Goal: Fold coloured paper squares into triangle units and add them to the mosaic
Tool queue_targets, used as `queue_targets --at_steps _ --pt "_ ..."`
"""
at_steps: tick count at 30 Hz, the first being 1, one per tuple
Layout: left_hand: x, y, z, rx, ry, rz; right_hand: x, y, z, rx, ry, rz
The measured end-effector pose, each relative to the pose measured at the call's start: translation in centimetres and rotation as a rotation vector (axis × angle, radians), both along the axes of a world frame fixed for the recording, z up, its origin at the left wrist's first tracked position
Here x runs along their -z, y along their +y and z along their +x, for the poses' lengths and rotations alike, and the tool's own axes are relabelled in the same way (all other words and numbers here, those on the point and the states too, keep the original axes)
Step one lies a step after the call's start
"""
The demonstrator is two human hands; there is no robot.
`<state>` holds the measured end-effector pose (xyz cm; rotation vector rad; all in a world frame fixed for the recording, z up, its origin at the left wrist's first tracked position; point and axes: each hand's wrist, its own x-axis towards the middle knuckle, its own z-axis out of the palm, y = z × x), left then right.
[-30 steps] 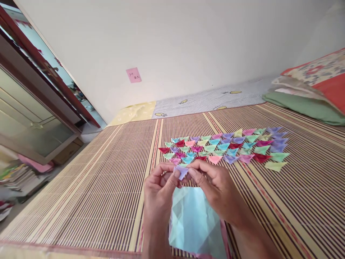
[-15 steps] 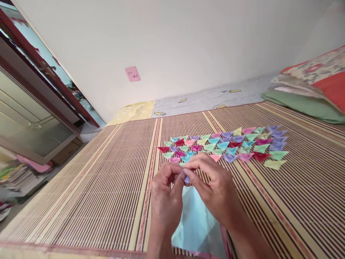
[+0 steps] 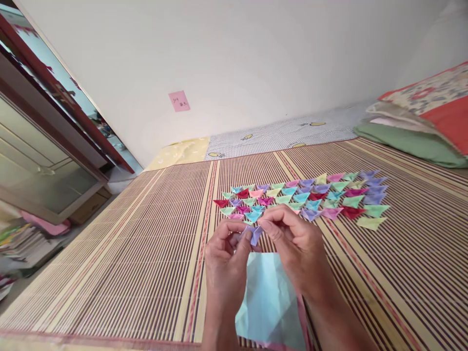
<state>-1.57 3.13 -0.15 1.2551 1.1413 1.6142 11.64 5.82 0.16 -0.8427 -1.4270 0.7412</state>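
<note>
White wall [image 3: 256, 58] w/ pink note [image 3: 179, 101]; glass-paneled door [image 3: 40, 161] far L, bedding pile [image 3: 435, 116] far R.

The surface is formed by a striped mat [image 3: 127, 258], bound along its near edge with red trim [image 3: 91, 337]. A creased blue sheet [image 3: 270, 297] is laid by that edge, a pink layer [image 3: 303, 319] being exposed at its right side. Beyond, small folded papers [image 3: 302, 197] of many colours are arranged in rows; further right, the far edge is covered by a green cloth [image 3: 413, 141]
</note>
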Motion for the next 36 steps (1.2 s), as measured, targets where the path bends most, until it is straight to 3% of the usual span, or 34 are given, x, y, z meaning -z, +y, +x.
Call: queue_targets --at_steps 6,13,21,31,36 --pt "0.4 0.3 0.1 -0.058 -0.066 0.057 -0.1 0.0 0.1 0.003 0.025 -0.055" --pt "0.8 0.2 0.0 -0.129 0.102 0.104 -0.5 -0.4 -0.3 0.107 -0.139 0.003" --pt "0.8 0.3 0.2 -0.108 0.089 0.134 -0.7 -0.4 0.1 0.09 -0.158 -0.059" --pt "0.6 -0.3 1.2 -0.3 0.368 0.115 -0.8 -0.6 -0.5 0.133 -0.157 -0.049" --pt "0.6 -0.2 1.4 -0.31 0.36 0.082 -0.9 -0.8 -0.5 0.099 -0.158 -0.044"
